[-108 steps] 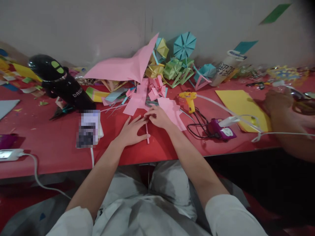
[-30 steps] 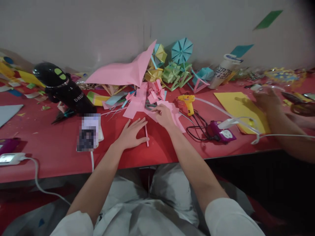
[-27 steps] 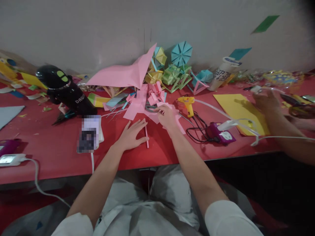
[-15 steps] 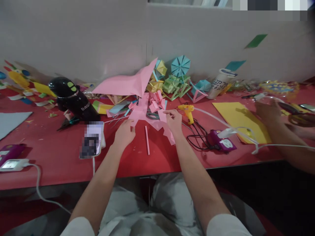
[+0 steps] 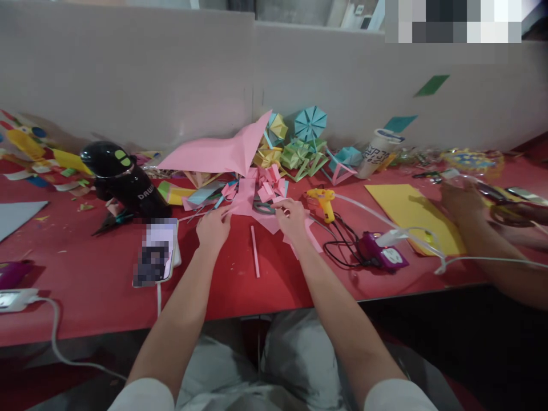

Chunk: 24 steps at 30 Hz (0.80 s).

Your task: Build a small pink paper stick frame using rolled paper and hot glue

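Observation:
My left hand (image 5: 214, 227) rests by the left edge of a pink paper piece (image 5: 243, 198), fingers loosely stretched and touching its edge. My right hand (image 5: 292, 220) is bent over, fingertips pinched together beside the dark handles of a pair of scissors (image 5: 264, 208). Whether they hold the scissors or the paper under them cannot be made out. More pink paper scraps (image 5: 314, 235) stick out beneath the right hand. Between my forearms lies a thin pink paper stick (image 5: 255, 251). Small folded pink pieces (image 5: 272, 182) are heaped behind the scissors.
A yellow glue gun (image 5: 322, 202) and a purple power strip (image 5: 383, 251) with cables lie right. A phone (image 5: 154, 252) and a black bottle (image 5: 132, 182) stand left. Behind are a large pink sheet (image 5: 214, 151) and paper umbrellas (image 5: 310, 124). Another person's arm (image 5: 483, 234) reaches in beside yellow paper (image 5: 406, 211).
My right hand has moved slightly left and down toward the scissors' handles, and the pink scraps beneath it have shifted. My left hand stays by the paper's edge. The view has tilted up.

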Available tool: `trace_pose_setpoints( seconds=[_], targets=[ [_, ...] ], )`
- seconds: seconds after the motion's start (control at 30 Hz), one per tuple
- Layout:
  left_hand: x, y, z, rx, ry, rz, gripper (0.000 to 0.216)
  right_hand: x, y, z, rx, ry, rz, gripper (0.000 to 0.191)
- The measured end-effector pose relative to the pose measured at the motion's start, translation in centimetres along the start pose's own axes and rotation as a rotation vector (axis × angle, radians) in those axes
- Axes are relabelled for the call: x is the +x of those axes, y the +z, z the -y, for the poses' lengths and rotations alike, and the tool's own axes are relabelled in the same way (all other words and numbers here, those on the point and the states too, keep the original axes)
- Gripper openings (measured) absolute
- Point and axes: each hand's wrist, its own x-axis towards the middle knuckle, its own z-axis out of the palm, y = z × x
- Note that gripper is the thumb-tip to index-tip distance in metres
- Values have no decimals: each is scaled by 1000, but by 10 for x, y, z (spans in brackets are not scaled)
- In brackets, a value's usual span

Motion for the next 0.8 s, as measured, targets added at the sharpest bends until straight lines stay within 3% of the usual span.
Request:
trace_pose_setpoints(
  seconds=[0.07,0.17,0.27,0.37,0.43,0.5,0.57,0.67,0.73,0.8],
  targets=[
    [-1,2,-2,-143,24,-77,30,-2,3,4,73,33,86,19],
    [-5,11,-10,-360,195,-161,28,-5,9,11,299,114,242,25],
    [-10,23,-20,-487,416,-85,24,-7,16,12,437,150,340,37],
    [-11,26,-26,-562,561,10,16,-6,16,8,401,182,293,39],
    [-7,24,-24,-634,498,-71,19,-3,12,7,400,207,275,37],
    [-1,21,-19,-743,345,-163,40,-3,5,9,412,202,386,35],
    [5,18,-12,-903,186,-74,59,-3,-2,14,378,166,572,33],
    [8,13,-4,-990,85,228,55,-5,-9,18,272,104,765,32],
    [8,10,-2,-977,77,306,43,-5,-11,17,258,102,779,33],
    [8,7,0,-958,77,264,36,-3,-11,13,261,124,677,33]
  ],
)
